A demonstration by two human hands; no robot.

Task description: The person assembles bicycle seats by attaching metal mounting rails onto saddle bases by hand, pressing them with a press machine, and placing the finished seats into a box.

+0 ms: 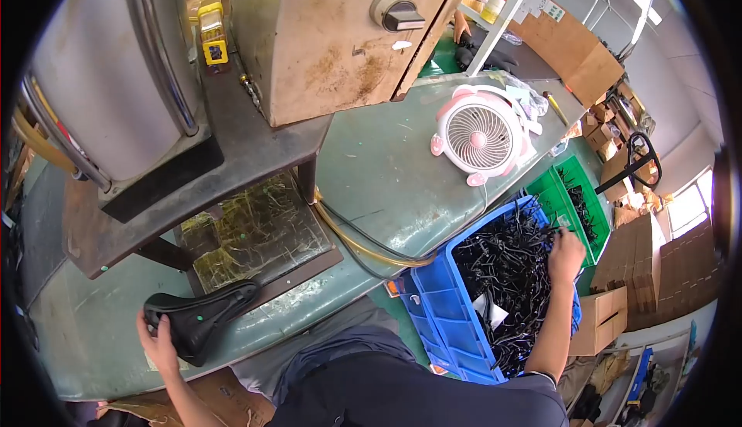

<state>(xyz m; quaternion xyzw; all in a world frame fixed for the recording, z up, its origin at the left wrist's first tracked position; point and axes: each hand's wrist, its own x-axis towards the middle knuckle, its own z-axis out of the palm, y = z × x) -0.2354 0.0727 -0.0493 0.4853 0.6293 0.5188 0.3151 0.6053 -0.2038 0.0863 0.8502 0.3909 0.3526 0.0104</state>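
A black bicycle saddle (199, 320) lies at the bench's near left edge, its narrow nose pointing right. My left hand (160, 344) grips its wide rear end, thumb on the near side. Out to the right, my right hand (567, 254) is over the far right corner of a blue crate (439, 303), close to the green crate (553, 195). Its fingers are curled together, and whatever they pinch is too small to name. Tangled thin black bent parts (502, 265) fill the blue crate, with a white scrap (490, 311) among them.
A press with a grey body (131, 64) and a beige control box (340, 48) stands over a tape-covered plate (255, 234). A pink-white fan (478, 138) sits on the green bench (379, 164). Hoses (363, 248) cross its edge. Another person's hand (461, 27) shows behind.
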